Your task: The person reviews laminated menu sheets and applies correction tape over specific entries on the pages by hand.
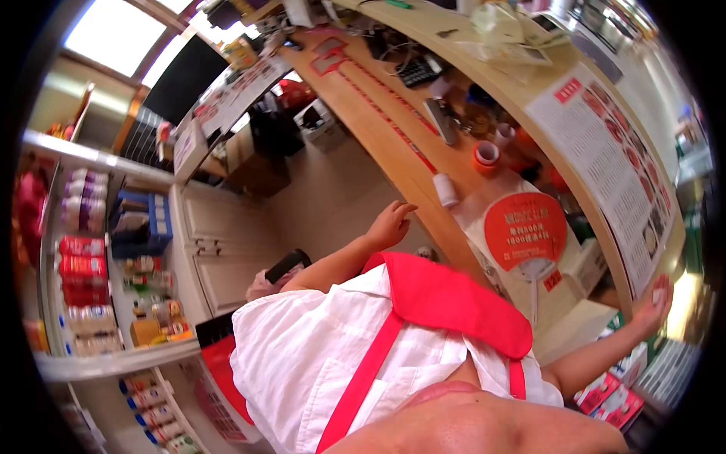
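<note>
My left hand (389, 225) is hanging loosely curled, seemingly empty, beside the desk's (367, 125) near edge. White cylinder (445, 191) is sitting at that edge; sweeping carelessly, I could be knocking it off. Right hand (652, 305) is hanging near the counter's (491, 79) end; grip: can't tell.

Bright window (113, 34), pale floor (321, 185), white cabinets (219, 216)

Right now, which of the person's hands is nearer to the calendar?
Right. The right hand is close by the lower end of the calendar; the left hand is well away, near the edge of the wooden desk, beyond the red hand fan.
</note>
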